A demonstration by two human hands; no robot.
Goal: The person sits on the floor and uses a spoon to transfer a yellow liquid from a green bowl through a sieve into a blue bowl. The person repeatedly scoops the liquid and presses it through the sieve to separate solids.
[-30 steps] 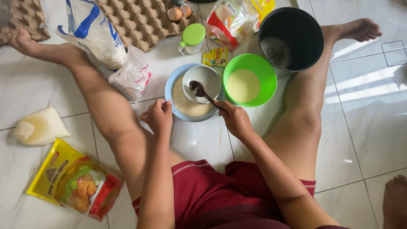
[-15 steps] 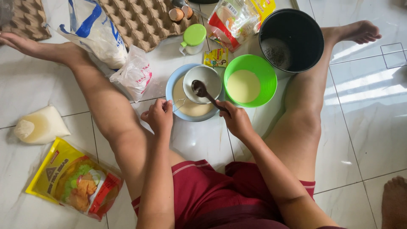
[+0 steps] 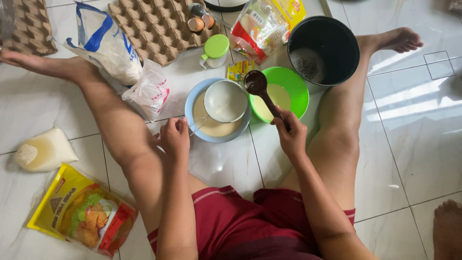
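Observation:
I sit on a tiled floor with legs spread. My left hand [image 3: 174, 137] grips the wire handle of a round sieve [image 3: 225, 100] that rests over a blue bowl [image 3: 194, 101] of pale batter. My right hand [image 3: 290, 132] holds a dark wooden ladle [image 3: 257, 83], its scoop lifted between the sieve and a green bowl [image 3: 297, 89] with pale liquid. A black pot [image 3: 323, 48] stands just beyond the green bowl, by my right knee.
Cardboard egg trays [image 3: 154, 26] with eggshells lie at the back, with a white flour bag [image 3: 107, 45], a small plastic bag [image 3: 150, 91], a green-lidded jar [image 3: 215, 50] and packets [image 3: 260, 26]. A yellow flour packet [image 3: 84, 212] and an oil pouch [image 3: 43, 151] lie left. Another person's foot [image 3: 447, 231] shows bottom right.
My right hand lifted the ladle out of the sieve and moved it right, toward the green bowl. My left hand still holds the sieve handle.

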